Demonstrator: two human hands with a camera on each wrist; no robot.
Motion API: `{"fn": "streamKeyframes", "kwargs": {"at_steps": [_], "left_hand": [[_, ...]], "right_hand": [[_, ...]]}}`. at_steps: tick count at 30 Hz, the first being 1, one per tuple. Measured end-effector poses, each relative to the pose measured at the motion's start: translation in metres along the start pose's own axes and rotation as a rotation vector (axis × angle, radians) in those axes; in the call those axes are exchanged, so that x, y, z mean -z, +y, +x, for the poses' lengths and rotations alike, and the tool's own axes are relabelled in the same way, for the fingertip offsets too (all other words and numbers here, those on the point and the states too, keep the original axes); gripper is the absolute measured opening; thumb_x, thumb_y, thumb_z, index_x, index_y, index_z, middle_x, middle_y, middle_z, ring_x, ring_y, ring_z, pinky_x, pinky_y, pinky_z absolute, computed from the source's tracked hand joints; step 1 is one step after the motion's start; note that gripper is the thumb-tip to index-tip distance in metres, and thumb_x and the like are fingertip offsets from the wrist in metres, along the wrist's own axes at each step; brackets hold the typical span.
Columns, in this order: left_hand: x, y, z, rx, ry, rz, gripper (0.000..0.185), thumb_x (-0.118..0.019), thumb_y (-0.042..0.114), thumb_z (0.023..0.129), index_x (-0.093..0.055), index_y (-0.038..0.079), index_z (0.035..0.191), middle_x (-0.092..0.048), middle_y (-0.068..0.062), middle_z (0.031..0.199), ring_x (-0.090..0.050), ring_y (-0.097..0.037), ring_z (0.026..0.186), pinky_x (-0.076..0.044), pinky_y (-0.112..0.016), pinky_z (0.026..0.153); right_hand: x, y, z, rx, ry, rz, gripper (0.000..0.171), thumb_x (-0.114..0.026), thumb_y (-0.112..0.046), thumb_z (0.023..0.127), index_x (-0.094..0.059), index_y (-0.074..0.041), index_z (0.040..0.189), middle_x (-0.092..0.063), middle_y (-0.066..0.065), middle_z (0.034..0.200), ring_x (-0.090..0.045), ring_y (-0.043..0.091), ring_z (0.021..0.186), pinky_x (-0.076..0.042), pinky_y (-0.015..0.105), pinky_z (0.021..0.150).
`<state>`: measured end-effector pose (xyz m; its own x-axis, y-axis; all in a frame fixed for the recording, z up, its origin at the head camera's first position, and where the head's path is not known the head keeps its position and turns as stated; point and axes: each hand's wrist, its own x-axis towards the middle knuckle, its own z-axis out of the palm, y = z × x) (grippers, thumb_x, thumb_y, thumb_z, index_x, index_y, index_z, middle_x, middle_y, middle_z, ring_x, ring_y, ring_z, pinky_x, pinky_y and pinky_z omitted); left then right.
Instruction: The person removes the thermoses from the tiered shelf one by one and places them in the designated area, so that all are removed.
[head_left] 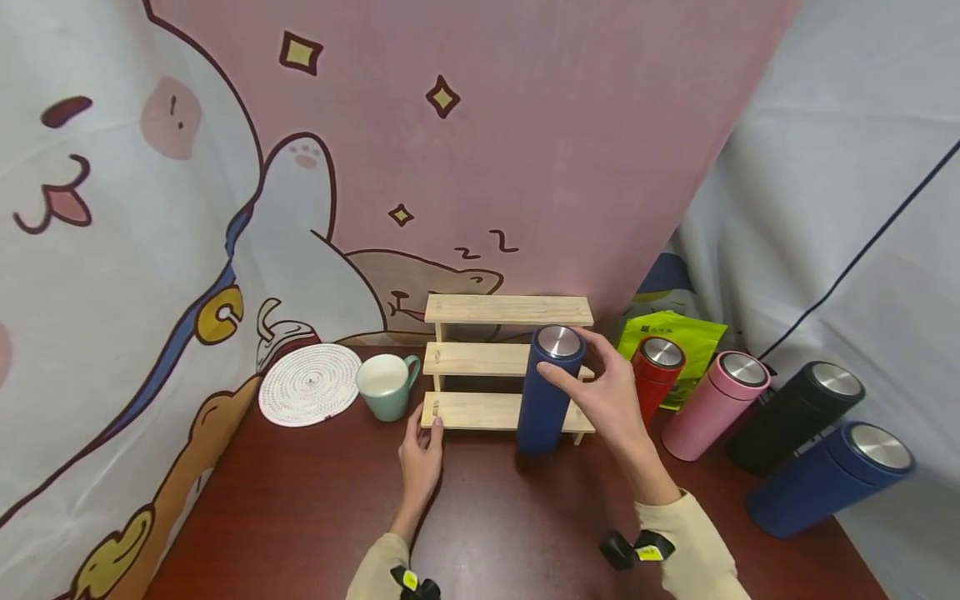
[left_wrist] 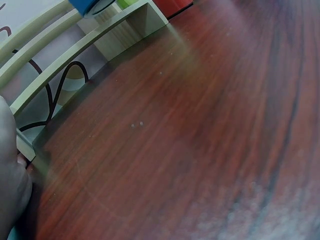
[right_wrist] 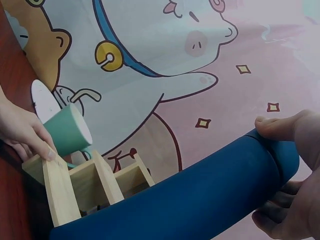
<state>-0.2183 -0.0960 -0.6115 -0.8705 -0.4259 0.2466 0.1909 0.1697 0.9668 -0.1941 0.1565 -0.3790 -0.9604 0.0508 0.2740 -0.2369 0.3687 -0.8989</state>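
Both forearms reach forward in cream sleeves, each with a small black-and-yellow device at the wrist. The left hand [head_left: 420,457] lies low, fingers extended forward, fingertips touching something ahead of it. The right hand [head_left: 611,393] is raised higher, its thumb and fingers curled in a grip near the top of an upright cylinder.

We are seeing a table [head_left: 300,508] bearing a rack [head_left: 480,408], mug [head_left: 386,386], coaster [head_left: 310,383], pouch [head_left: 675,337] and five flasks.
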Motion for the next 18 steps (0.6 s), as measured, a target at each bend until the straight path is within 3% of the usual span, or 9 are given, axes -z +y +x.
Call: {"fn": "streamKeyframes", "kwargs": {"at_steps": [5,9,12,18], "left_hand": [[-0.001,0.0,0.0,-0.003,0.001,0.0,0.045,-0.066,0.016,0.1,-0.056,0.008,0.143,-0.064,-0.017,0.137,-0.067,-0.029,0.116,-0.056,-0.045,0.096],[-0.002,0.006,-0.002,-0.005,0.016,0.001,0.045,-0.065,0.012,0.1,-0.055,0.003,0.143,-0.063,-0.022,0.136,-0.066,-0.036,0.116,-0.055,-0.052,0.096],[0.001,0.02,-0.006,-0.002,0.011,-0.001,0.045,-0.064,0.008,0.1,-0.053,-0.003,0.143,-0.062,-0.026,0.136,-0.064,-0.04,0.117,-0.053,-0.055,0.096],[0.007,0.043,-0.01,-0.016,-0.024,0.014,0.044,-0.063,0.006,0.1,-0.053,-0.008,0.14,-0.062,-0.028,0.134,-0.065,-0.04,0.116,-0.055,-0.051,0.095]], "right_hand": [[0.008,-0.002,-0.006,-0.002,0.014,-0.03,0.066,-0.084,-0.034,0.085,-0.056,-0.015,0.141,-0.066,0.007,0.129,-0.063,0.023,0.113,-0.056,0.036,0.095],[0.015,-0.004,-0.012,-0.016,0.019,-0.042,0.066,-0.083,-0.036,0.085,-0.056,-0.016,0.142,-0.064,0.008,0.132,-0.061,0.026,0.12,-0.049,0.049,0.107],[0.019,-0.004,-0.015,-0.025,0.032,-0.05,0.066,-0.084,-0.035,0.085,-0.056,-0.016,0.142,-0.065,0.007,0.131,-0.062,0.021,0.117,-0.05,0.039,0.105],[0.029,0.0,-0.022,-0.027,0.065,-0.063,0.067,-0.084,-0.031,0.085,-0.055,-0.014,0.143,-0.066,0.007,0.13,-0.064,0.019,0.108,-0.05,0.011,0.085]]}}
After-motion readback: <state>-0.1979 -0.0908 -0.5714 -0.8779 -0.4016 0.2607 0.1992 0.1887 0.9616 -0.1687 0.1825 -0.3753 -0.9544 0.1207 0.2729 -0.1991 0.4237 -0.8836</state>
